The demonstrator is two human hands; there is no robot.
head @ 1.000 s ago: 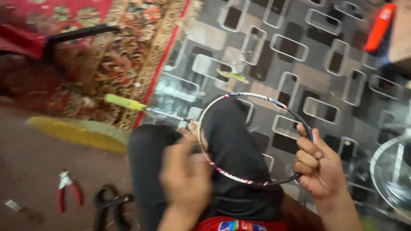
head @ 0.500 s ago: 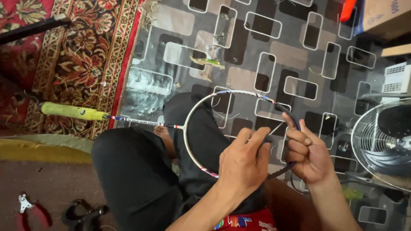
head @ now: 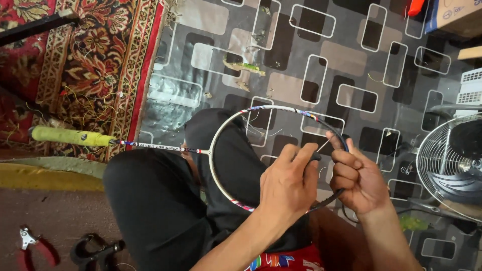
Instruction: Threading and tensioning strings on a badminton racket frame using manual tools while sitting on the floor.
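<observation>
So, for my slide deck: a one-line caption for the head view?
Both hands, left hand and right hand, grip the unstrung white badminton racket frame over black-trousered knees.

A floor covering [head: 351, 60] with a grey, black and beige pattern of rounded rectangles fills most of the view. At nine to eleven o'clock lies a red patterned rug [head: 85, 65], strewn with thin yellowish string scraps. On the rug's lower edge, at nine o'clock, rests the racket's yellow-green grip [head: 70, 136]. At twelve o'clock lies a small greenish scrap [head: 244, 65], perhaps torn tape. A round wire fan guard [head: 452, 163] sits at three o'clock. At seven o'clock, on bare brown floor [head: 55, 221], lie red-handled pliers [head: 34, 246] and just beside them a black tool [head: 95, 248]. A cardboard box [head: 454, 15] stands at one o'clock.
</observation>
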